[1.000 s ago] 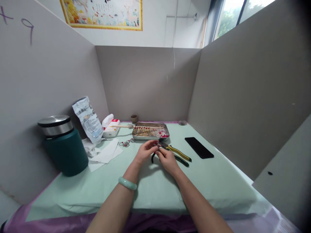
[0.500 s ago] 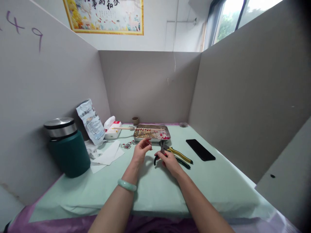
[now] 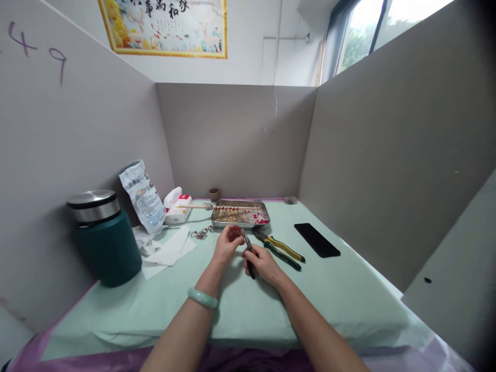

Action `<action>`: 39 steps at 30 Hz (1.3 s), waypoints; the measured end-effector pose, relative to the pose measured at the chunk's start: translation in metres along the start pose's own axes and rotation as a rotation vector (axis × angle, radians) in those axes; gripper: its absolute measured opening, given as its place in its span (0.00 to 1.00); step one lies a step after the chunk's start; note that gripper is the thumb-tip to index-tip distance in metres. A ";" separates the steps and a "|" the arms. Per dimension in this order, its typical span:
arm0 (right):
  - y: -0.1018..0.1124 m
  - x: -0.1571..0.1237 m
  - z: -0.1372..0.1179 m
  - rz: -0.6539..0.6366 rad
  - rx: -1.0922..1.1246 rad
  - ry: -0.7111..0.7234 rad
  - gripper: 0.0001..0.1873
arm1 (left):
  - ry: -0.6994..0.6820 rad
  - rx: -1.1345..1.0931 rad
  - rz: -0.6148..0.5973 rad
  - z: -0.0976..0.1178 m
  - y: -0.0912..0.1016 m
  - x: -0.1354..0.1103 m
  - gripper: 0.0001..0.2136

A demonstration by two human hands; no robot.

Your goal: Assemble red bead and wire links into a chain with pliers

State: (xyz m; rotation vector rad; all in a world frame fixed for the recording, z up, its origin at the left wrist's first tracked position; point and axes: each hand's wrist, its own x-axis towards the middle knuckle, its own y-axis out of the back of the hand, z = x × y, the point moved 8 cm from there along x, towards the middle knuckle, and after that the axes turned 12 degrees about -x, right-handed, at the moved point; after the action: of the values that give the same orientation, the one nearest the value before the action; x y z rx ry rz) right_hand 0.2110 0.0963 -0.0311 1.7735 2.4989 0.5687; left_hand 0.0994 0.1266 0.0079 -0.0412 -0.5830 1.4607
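Note:
My right hand (image 3: 262,263) is closed round the black handles of small pliers (image 3: 248,252), whose jaws point up and left toward my left fingertips. My left hand (image 3: 227,244), with a pale green bangle on its wrist, pinches a tiny red piece that I cannot make out clearly, right at the pliers' tip. Both hands hover over the mint green table cover (image 3: 240,305), just in front of a metal tray (image 3: 239,213) of small gold and red beads. A wooden stick threaded with red beads (image 3: 217,207) lies across the tray's far rim.
Yellow-handled pliers (image 3: 279,245) lie right of my hands, a black phone (image 3: 316,239) farther right. On the left stand a dark green canister (image 3: 104,237), a printed bag (image 3: 141,195), a tissue pack (image 3: 175,200) and white papers (image 3: 168,250). Small beaded rings (image 3: 200,233) lie by the tray. Grey partitions enclose the table.
My right hand has picked the black-handled pliers up from the table and brought their tip to the piece pinched in my left hand. The hands separated, then came together again.

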 end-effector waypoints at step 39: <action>-0.010 -0.012 -0.012 -0.239 0.180 -0.073 0.14 | 0.279 -0.246 -0.198 -0.002 -0.018 -0.021 0.16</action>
State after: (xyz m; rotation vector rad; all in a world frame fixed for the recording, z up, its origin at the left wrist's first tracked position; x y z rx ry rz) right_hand 0.2035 0.0789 -0.0250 1.4797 2.7300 0.2694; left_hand 0.1165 0.1054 0.0056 -0.3655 -0.5182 1.1608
